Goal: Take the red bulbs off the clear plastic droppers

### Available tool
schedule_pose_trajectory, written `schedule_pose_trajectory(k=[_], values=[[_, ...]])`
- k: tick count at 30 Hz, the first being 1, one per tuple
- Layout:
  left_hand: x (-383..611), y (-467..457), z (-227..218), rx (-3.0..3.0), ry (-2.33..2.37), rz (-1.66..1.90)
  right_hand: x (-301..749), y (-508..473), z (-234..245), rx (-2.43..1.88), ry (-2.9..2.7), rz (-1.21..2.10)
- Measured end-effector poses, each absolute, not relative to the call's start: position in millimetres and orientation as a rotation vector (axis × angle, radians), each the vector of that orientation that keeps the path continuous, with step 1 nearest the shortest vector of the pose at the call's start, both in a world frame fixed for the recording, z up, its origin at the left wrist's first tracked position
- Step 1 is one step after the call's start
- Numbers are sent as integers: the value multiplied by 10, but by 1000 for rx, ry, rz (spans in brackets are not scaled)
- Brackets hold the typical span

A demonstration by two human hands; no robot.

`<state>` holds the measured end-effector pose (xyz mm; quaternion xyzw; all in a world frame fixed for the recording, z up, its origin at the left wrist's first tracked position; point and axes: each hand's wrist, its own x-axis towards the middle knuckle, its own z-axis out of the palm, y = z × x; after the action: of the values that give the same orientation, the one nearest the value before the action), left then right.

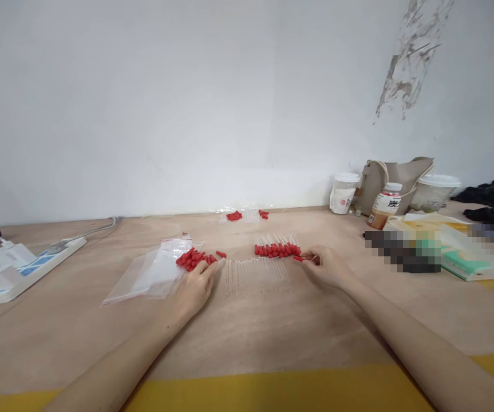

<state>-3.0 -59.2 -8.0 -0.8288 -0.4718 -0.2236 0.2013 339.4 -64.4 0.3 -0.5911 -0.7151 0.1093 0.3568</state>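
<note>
My left hand (196, 286) rests on the table beside a pile of loose red caps (193, 259). Its fingertips are together at the left end of a row of thin clear sticks (255, 276); whatever is between them is too small to make out. My right hand (326, 266) pinches a thin stick with a red cap (299, 259), the cap pointing left. Just left of that hand lies a row of red-capped sticks (277, 250), caps toward me and thin ends toward the wall. Clear plastic bags (143, 274) lie left of the loose caps.
More red caps (234, 216) lie on clear plastic by the wall. A power strip (44, 266) with plugs and cables is at left. On the right stand a paper cup (343, 194), a bottle (384, 207), a beige bag (369, 186), another lidded cup (433, 194) and a green-white packet (465, 260).
</note>
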Motion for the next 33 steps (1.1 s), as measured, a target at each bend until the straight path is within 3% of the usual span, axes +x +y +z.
schedule_pose_trajectory(k=[8,22,33], values=[[86,-577,-63,-2322,-1362,-517,3324,-623,-117,-1556,-1821,231],[211,-664,16,-2618,-1512,-1003,3279,-576,-169,-1641,-1670,243],[217,-603,-78,-2689,-1536,-1004,3248,-455,3,-1716,-1696,31]])
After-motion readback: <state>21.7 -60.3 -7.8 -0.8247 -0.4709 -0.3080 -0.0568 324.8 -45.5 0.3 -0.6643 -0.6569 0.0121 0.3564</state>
